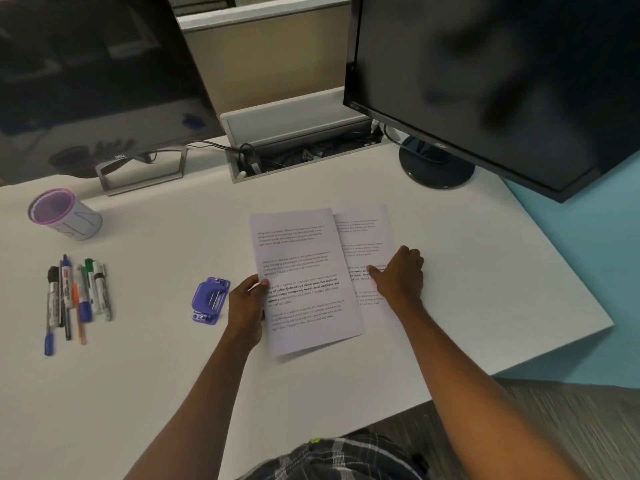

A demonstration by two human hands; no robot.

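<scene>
Two printed sheets lie on the white desk (pixel 173 393). My left hand (pixel 246 308) pinches the left edge of the nearer printed sheet (pixel 304 271), thumb on top, and its front edge looks slightly raised off the desk. That sheet overlaps a second printed sheet (pixel 367 237) to its right. My right hand (pixel 401 277) rests on the second sheet, palm down, with the thumb stretched leftward and the fingers bent at the knuckles.
A blue hole punch (pixel 210 300) sits just left of my left hand. Several pens and markers (pixel 74 297) lie at the left, with a purple-rimmed cup (pixel 64 214) behind them. Two dark monitors (pixel 485 81) and an open cable tray (pixel 304 150) stand at the back.
</scene>
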